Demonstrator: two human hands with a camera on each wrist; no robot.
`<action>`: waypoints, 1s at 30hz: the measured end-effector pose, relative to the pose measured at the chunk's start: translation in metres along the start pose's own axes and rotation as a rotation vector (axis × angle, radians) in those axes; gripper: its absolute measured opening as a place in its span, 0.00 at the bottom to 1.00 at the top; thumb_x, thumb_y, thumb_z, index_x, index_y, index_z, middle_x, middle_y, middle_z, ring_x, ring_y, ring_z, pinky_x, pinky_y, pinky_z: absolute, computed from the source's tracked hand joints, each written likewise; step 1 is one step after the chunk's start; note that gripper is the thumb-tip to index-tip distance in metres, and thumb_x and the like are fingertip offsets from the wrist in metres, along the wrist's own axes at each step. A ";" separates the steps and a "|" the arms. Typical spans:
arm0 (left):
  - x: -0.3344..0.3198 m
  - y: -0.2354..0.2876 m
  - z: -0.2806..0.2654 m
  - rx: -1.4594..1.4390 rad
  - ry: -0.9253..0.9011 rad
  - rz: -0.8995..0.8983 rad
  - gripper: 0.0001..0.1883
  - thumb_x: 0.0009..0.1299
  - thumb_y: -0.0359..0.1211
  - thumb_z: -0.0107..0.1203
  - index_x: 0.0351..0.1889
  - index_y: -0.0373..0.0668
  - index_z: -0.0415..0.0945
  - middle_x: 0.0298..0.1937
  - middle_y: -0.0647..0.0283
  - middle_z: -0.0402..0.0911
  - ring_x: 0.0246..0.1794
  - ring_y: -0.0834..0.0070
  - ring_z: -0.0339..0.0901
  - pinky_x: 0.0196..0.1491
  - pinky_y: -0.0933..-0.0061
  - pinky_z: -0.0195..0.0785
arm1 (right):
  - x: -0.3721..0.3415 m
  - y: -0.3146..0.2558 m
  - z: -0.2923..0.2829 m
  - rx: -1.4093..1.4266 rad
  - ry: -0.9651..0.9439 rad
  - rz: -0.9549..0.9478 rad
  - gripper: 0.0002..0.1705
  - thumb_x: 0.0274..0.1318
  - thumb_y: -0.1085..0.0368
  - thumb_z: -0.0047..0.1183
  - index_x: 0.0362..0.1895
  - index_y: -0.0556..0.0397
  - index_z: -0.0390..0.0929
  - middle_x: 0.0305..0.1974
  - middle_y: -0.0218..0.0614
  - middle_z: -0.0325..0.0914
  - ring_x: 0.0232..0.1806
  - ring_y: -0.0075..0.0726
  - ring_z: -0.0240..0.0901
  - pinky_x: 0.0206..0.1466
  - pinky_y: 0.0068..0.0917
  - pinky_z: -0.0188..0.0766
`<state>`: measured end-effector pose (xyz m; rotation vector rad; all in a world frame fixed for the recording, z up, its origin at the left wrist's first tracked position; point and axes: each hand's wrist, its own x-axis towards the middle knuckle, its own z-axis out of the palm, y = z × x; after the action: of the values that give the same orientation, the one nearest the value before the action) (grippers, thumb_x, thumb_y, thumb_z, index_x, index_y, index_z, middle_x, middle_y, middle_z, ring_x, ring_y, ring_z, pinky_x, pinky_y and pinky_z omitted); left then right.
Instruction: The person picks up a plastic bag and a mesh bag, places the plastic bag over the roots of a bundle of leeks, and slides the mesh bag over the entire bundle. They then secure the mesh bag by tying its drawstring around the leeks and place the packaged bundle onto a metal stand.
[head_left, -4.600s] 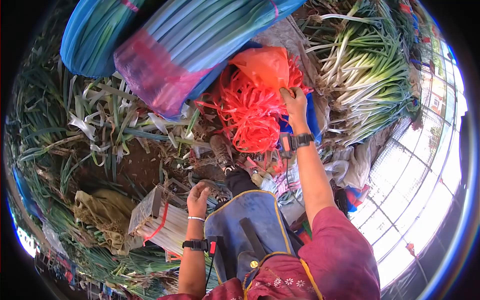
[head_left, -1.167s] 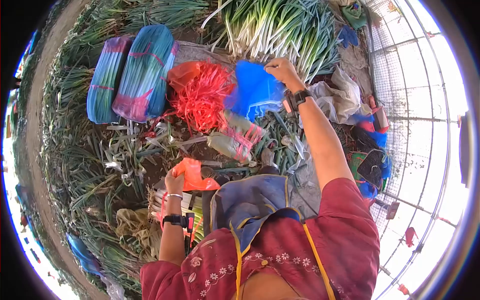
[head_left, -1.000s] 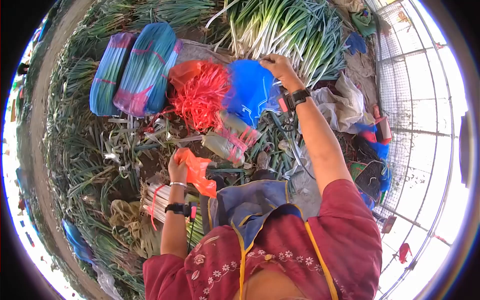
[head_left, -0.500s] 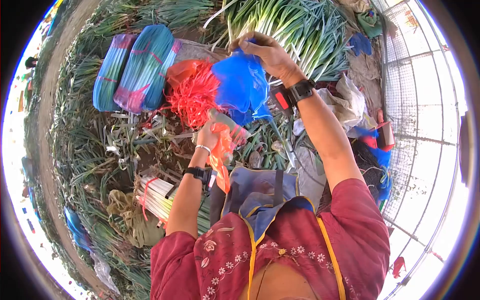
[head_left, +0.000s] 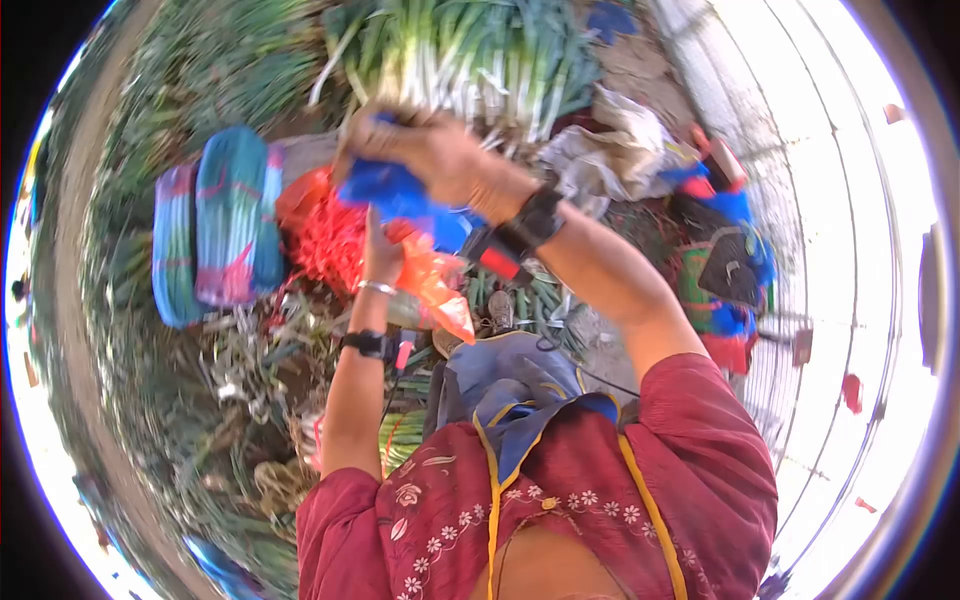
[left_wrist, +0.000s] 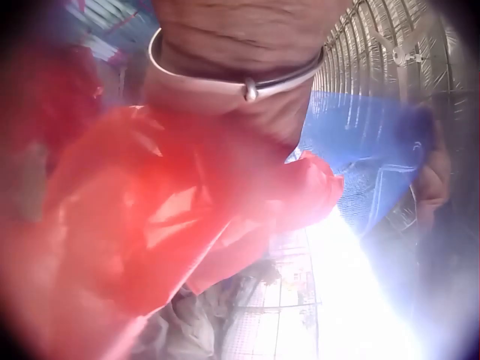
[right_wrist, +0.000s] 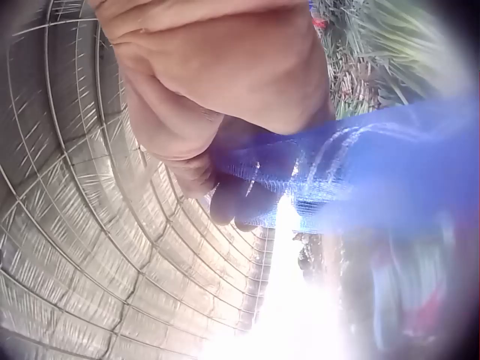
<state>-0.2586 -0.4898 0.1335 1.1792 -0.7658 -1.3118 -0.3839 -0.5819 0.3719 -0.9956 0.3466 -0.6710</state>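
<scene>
Right hand (head_left: 440, 160) curled round blue mesh (head_left: 385, 187), left hand (head_left: 382, 258) gripping orange-red plastic (head_left: 436, 285), near frame centre: both, we judge, are light, limp, easily snagged, best pinched at an edge.

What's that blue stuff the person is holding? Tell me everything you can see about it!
The blue stuff looks like thin, floppy netting. It's bright blue and partly see-through, with a fine mesh and shiny, whitish streaks. The curled fingers of the right hand hold it up off the ground, and it spreads out from that grip. Close by is red-orange plastic, held by the left hand. The head view is blurry, so I can't tell if the left hand touches the blue too.
</scene>
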 end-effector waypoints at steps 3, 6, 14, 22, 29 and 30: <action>-0.001 -0.014 -0.014 0.266 -0.097 -0.018 0.35 0.57 0.23 0.61 0.62 0.43 0.57 0.43 0.59 0.81 0.39 0.75 0.78 0.46 0.73 0.72 | -0.055 0.005 0.016 -0.057 -0.044 -0.058 0.12 0.64 0.59 0.49 0.36 0.55 0.72 0.31 0.36 0.78 0.34 0.31 0.77 0.39 0.29 0.75; -0.011 -0.037 -0.037 0.741 -0.218 -0.040 0.21 0.60 0.24 0.56 0.53 0.42 0.71 0.40 0.58 0.82 0.37 0.73 0.79 0.45 0.73 0.72 | -0.124 0.017 -0.008 0.163 -0.023 0.100 0.10 0.62 0.61 0.52 0.35 0.54 0.72 0.28 0.29 0.74 0.31 0.22 0.72 0.36 0.24 0.72; -0.066 -0.047 -0.032 1.173 -0.362 -0.156 0.05 0.57 0.22 0.50 0.30 0.36 0.77 0.26 0.61 0.80 0.27 0.75 0.76 0.32 0.73 0.67 | -0.362 0.097 -0.142 -0.922 0.712 0.080 0.09 0.55 0.61 0.51 0.34 0.55 0.75 0.27 0.37 0.76 0.31 0.39 0.73 0.39 0.32 0.70; -0.037 -0.070 0.142 0.633 -0.422 -0.242 0.03 0.63 0.21 0.54 0.28 0.39 0.75 0.26 0.74 0.72 0.25 0.88 0.65 0.27 0.83 0.60 | -0.588 0.202 -0.189 -0.996 0.935 0.827 0.16 0.49 0.56 0.50 0.39 0.50 0.78 0.37 0.48 0.79 0.41 0.57 0.75 0.44 0.45 0.71; -0.001 -0.092 0.319 0.659 -0.328 -0.173 0.06 0.64 0.21 0.51 0.36 0.37 0.78 0.32 0.68 0.78 0.29 0.79 0.76 0.32 0.77 0.73 | -0.746 0.225 -0.246 -0.573 1.195 0.979 0.18 0.45 0.57 0.51 0.39 0.52 0.80 0.37 0.49 0.80 0.41 0.55 0.76 0.46 0.43 0.71; 0.005 -0.096 0.341 0.582 -0.298 -0.228 0.07 0.64 0.21 0.50 0.37 0.36 0.78 0.33 0.66 0.78 0.30 0.77 0.77 0.35 0.74 0.75 | -0.763 0.215 -0.256 -0.570 1.200 0.967 0.18 0.45 0.57 0.51 0.39 0.52 0.80 0.37 0.49 0.80 0.41 0.54 0.76 0.46 0.42 0.72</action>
<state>-0.6070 -0.5539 0.1375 1.5805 -1.3223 -1.5260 -1.0213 -0.1659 0.0335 -0.6956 2.0100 -0.1763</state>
